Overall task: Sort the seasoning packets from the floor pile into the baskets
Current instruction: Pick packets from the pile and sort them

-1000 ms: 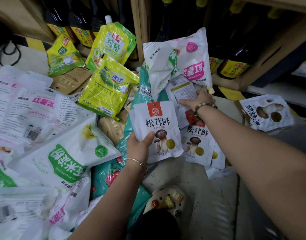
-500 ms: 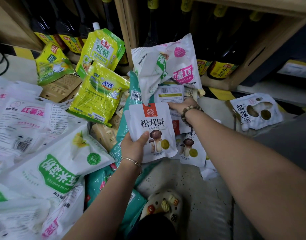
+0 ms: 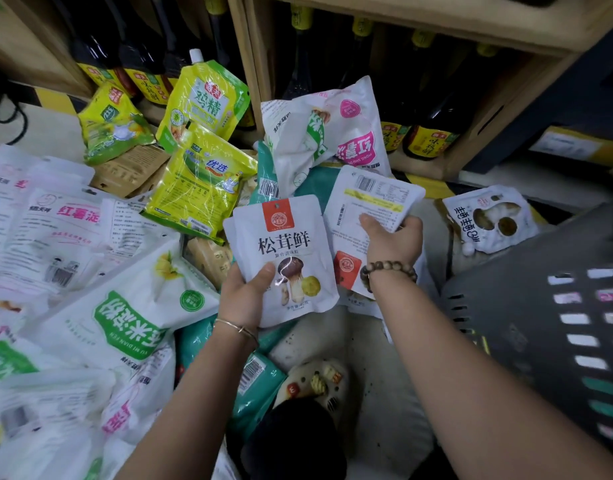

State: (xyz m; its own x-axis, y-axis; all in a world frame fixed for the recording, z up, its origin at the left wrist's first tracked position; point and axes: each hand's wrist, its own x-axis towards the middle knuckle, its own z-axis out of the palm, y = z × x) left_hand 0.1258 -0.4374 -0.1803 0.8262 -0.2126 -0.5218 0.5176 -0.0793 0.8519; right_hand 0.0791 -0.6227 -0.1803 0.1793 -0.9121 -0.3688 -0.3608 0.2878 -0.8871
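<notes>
As both arms reached down over the floor pile, each hand held a packet.

Left hand [image 3: 244, 296]: gripped the lower edge of a white plastic seasoning packet printed with a brown mushroom and a red tab [image 3: 287, 244], thumb pressed on the front, fingers hidden behind it.
Mushroom packet: upright, face to the camera, raised above the pile (a second white edge showed just behind its left side).
Right hand [image 3: 393, 239]: pinched a white plastic packet turned barcode-side up [image 3: 370, 199], thumb on top, fingers curled round its right edge.
Barcode packet: just beside the mushroom packet, to its right, tilted.
Dark grey slotted plastic basket [image 3: 540, 306]: at the right, beside the right forearm, blurred.
Floor pile: large white bag with green lettering [image 3: 125, 317] at the left, glossy yellow-green pouch [image 3: 201, 188] behind it, crumpled white bag with a pink label [image 3: 332, 133] leaning at the back.
Wooden shelf [image 3: 488, 32]: behind the pile, with dark glass bottles bearing yellow labels [image 3: 433, 133].
</notes>
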